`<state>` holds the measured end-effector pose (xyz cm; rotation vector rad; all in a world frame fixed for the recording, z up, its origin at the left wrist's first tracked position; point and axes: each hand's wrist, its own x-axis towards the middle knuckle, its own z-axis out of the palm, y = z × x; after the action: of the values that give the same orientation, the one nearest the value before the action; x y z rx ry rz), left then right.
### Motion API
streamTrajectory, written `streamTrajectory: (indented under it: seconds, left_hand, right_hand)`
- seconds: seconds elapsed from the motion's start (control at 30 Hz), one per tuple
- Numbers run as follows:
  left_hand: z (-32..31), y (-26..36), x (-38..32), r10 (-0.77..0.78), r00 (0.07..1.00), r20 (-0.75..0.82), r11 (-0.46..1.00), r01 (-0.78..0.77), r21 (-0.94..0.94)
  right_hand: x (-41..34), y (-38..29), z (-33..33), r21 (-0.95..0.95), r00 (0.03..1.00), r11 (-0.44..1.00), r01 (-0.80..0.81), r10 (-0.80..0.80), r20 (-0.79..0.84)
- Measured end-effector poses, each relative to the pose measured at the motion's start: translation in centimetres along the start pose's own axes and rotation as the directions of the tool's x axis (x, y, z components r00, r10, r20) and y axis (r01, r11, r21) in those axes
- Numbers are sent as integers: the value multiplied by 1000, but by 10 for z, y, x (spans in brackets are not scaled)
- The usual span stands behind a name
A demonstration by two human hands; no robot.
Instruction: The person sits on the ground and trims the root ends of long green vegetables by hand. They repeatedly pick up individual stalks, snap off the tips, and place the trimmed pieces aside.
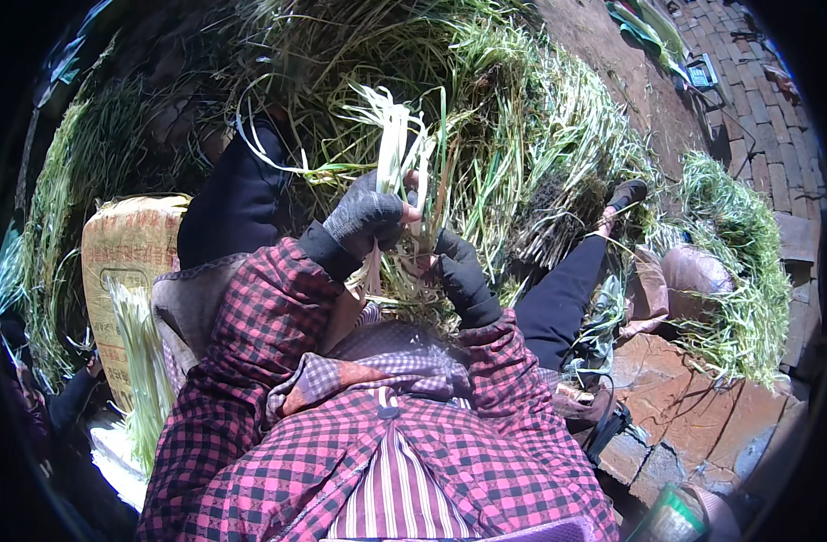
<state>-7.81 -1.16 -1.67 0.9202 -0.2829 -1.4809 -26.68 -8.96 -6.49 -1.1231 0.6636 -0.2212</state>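
My left hand point(372, 213), in a dark fingerless glove, is closed on a bunch of pale plant stalks point(391, 152), whose cut-looking white ends fan out above the fist. Close beside it, my right hand point(454, 267), gloved alike, has its fingertips at the lower part of some green and brownish stems point(440, 176); its grip is partly hidden. Below the left fist hang pale strands. A long looped leaf curls out to the left. Both hands are above my lap, between my spread legs.
A large heap of green stalks point(542, 122) lies ahead, with a rooted bundle point(555, 217) near my right foot. On the left are a printed yellow sack point(132, 237) and pale stripped stalks point(142, 379). Another person's arm point(74, 400) shows at far left. Broken slabs point(691, 406) lie right.
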Motion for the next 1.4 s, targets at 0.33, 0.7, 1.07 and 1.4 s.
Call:
streamTrajectory:
  seconds: [0.33,0.7,1.07,1.4]
  left_hand:
    - [6,9,-4,71,995,-68,997,-70,13]
    - [8,12,-8,53,995,-88,999,-51,17]
    - [-32,62,-26,524,844,-111,780,-529,-335]
    - [-12,52,-26,389,876,-285,891,-436,-126]
  right_hand:
    - [2,-2,-16,-730,902,677,-97,-250,-352]
    - [2,-26,54,-105,994,989,106,-109,-24]
    - [6,102,-118,-649,927,750,-131,-140,-348]
    - [-7,-47,14,-683,919,691,236,-388,-75]
